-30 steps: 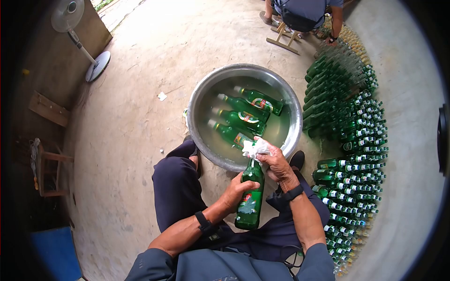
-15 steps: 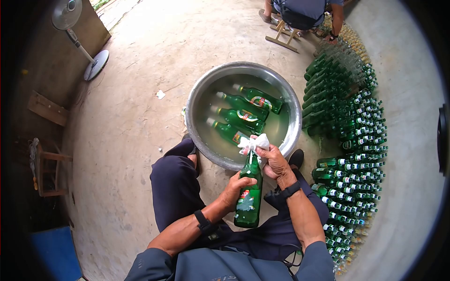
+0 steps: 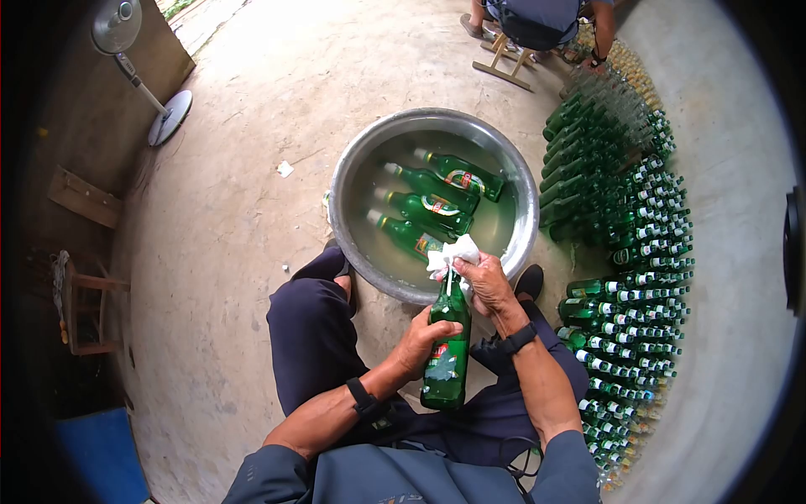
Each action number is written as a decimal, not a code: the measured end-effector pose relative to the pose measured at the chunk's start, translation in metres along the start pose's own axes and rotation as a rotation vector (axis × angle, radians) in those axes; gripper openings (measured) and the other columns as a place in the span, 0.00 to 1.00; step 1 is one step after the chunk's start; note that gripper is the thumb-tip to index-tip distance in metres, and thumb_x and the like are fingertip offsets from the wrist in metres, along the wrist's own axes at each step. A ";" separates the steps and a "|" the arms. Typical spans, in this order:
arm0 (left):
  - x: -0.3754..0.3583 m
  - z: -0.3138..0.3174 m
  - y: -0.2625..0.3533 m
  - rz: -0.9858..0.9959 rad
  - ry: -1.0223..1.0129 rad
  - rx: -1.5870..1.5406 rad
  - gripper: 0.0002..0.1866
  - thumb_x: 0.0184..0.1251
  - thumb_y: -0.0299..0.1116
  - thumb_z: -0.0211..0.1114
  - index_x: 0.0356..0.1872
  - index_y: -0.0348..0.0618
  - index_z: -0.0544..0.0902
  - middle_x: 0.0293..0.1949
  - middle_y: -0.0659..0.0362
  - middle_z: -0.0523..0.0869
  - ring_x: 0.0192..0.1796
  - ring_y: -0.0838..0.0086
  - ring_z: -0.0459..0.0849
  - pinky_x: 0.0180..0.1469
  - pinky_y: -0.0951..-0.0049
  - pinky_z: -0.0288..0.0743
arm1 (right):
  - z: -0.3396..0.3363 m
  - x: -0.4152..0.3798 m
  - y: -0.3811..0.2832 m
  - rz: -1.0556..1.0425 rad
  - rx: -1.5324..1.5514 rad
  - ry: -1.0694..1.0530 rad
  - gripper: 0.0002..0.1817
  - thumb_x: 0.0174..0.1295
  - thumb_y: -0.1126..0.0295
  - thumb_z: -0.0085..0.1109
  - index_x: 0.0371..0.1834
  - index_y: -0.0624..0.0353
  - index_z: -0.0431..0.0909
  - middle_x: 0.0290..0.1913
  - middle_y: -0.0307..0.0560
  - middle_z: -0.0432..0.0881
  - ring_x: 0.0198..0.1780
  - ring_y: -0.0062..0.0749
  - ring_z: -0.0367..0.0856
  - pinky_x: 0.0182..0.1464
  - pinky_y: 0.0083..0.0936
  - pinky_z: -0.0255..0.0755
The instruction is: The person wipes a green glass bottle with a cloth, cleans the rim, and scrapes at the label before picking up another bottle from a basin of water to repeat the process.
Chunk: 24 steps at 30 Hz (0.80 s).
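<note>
A green glass bottle [image 3: 444,370] stands tilted above my lap, its neck pointing at the basin. My left hand [image 3: 422,340] is wrapped round its middle, above a torn label. My right hand [image 3: 487,284] presses a white cloth [image 3: 454,254] round the bottle's neck and mouth, which the cloth hides. Just beyond, the metal basin [image 3: 522,239] holds cloudy water with several green bottles [image 3: 432,183] lying side by side in it, their necks to the left.
Rows of green bottles [image 3: 579,168] fill the floor on the right, along the wall. Another person [image 3: 541,21] sits on a low wooden chair at the top right. A fan [image 3: 170,118] stands at the upper left, above a wooden stool [image 3: 99,283].
My right hand and the cloth have shifted very slightly at the bottle's neck. The bottle has turned a little, and my left hand still holds it.
</note>
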<state>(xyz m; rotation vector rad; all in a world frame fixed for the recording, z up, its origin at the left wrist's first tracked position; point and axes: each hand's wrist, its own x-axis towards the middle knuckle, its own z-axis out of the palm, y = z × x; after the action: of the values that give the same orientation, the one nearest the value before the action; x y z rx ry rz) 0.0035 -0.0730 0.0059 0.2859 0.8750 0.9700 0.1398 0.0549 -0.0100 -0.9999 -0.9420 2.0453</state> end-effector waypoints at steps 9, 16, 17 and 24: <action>0.006 -0.002 -0.004 0.012 0.020 0.072 0.28 0.59 0.40 0.73 0.56 0.36 0.74 0.40 0.56 0.83 0.37 0.73 0.85 0.42 0.69 0.82 | -0.005 0.003 0.006 0.065 0.085 0.086 0.15 0.73 0.70 0.61 0.55 0.70 0.78 0.43 0.53 0.88 0.39 0.38 0.89 0.46 0.34 0.84; 0.008 -0.008 -0.002 0.033 0.042 0.179 0.32 0.57 0.41 0.74 0.57 0.33 0.73 0.41 0.54 0.84 0.38 0.72 0.85 0.43 0.69 0.82 | -0.005 -0.008 -0.002 0.004 -0.029 -0.067 0.16 0.68 0.74 0.65 0.57 0.67 0.77 0.50 0.52 0.86 0.46 0.36 0.88 0.54 0.33 0.83; 0.007 -0.007 0.000 0.041 0.045 0.197 0.32 0.57 0.41 0.74 0.57 0.33 0.73 0.41 0.54 0.84 0.38 0.72 0.85 0.43 0.69 0.82 | -0.005 -0.007 -0.002 0.003 -0.030 -0.066 0.16 0.68 0.74 0.65 0.57 0.67 0.77 0.50 0.52 0.86 0.46 0.36 0.88 0.54 0.33 0.83; 0.004 0.002 0.000 0.102 0.092 0.308 0.33 0.55 0.42 0.76 0.57 0.32 0.73 0.40 0.54 0.83 0.39 0.72 0.85 0.44 0.68 0.81 | -0.008 0.002 0.016 -0.040 -0.107 0.111 0.15 0.69 0.73 0.63 0.56 0.70 0.77 0.44 0.52 0.87 0.40 0.34 0.89 0.45 0.29 0.85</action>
<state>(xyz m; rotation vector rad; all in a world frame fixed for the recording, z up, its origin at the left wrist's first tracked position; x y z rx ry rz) 0.0063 -0.0698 0.0049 0.5560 1.1039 0.9468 0.1415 0.0511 -0.0271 -1.1302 -1.0133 1.9020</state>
